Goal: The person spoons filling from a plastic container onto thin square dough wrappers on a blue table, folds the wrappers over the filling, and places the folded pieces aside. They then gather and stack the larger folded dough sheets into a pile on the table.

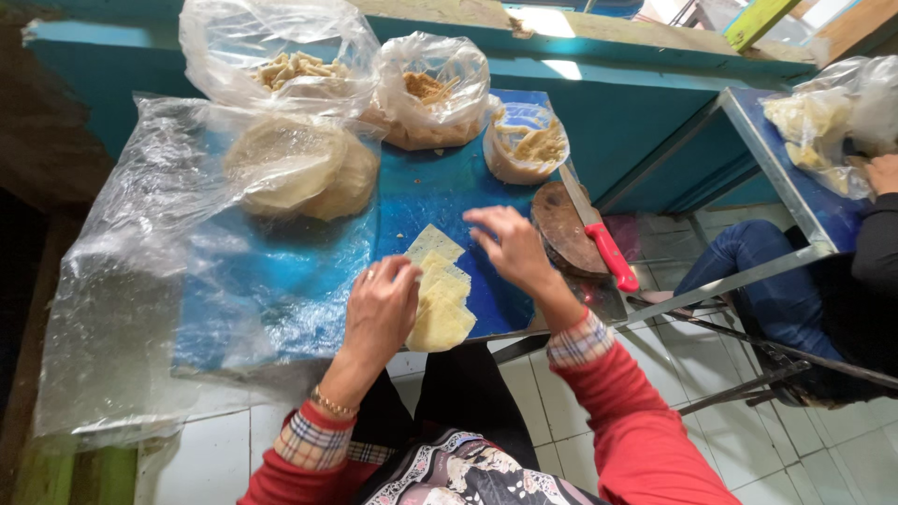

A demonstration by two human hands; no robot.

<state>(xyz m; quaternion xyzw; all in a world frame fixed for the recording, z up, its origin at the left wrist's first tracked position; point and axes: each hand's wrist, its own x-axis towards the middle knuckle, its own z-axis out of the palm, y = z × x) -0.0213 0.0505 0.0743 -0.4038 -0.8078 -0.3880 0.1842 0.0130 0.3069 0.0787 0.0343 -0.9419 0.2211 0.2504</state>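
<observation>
Head view. A blue table [281, 309] stands against a teal wooden ledge [608, 56]; white floor tiles [561, 411] lie below its near edge.

A large sheet of clear plastic [122, 281] drapes over the table to the left of the left hand [382, 309] and hangs past the edge.

Beyond both hands, three clear plastic bags stand in a row along the far side: a large bag of pale sticks [281, 61], a middle bag of brown strips [430, 93], and a small bag of tan strips [526, 140].

Beyond the left hand, a stack of round flat sheets [299, 168] lies under the plastic.

The left hand, fingers curled, presses on a pile of pale yellow square sheets [440, 313] at the near edge. The right hand [510, 245], fingers loosely bent and spread, hovers just beside a single square sheet [432, 241]; contact cannot be told.

To the right of the right hand, a knife with a red handle [608, 252] rests on a round wooden board [561, 229].

Well to the right, another person's hand [884, 173] lies by a bag of pale pieces [814, 122] on a second table [795, 187].
</observation>
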